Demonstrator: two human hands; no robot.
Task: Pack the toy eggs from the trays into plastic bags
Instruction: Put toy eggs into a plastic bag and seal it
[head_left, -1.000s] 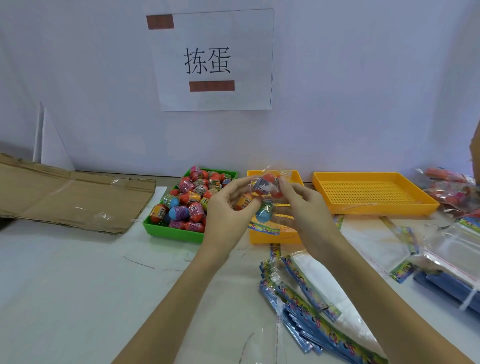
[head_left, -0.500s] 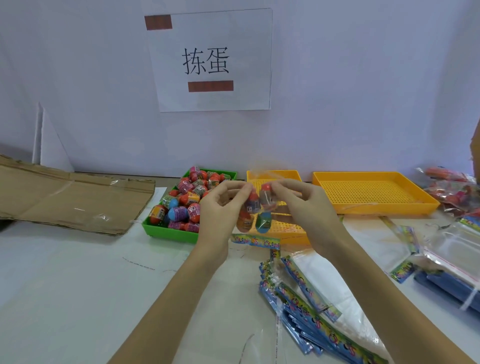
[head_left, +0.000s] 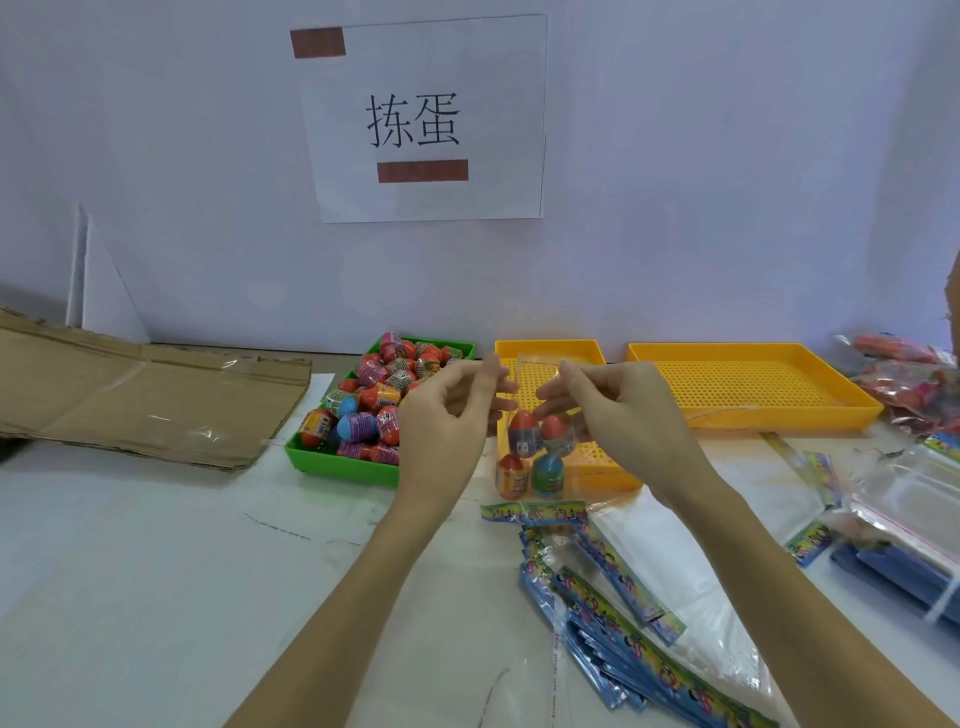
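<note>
Above the surface (head_left: 156, 571), both hands (head_left: 447, 415) (head_left: 618, 410) pinch the bag (head_left: 535, 452) top; a loose grip could spill its eggs (head_left: 524, 434).

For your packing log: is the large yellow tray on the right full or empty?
Empty. The large yellow tray shows only its bare perforated floor, while the green tray is heaped with eggs.

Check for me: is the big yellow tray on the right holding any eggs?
No, the big yellow tray shows only its bare perforated floor; the loose eggs sit in the green tray.
</note>
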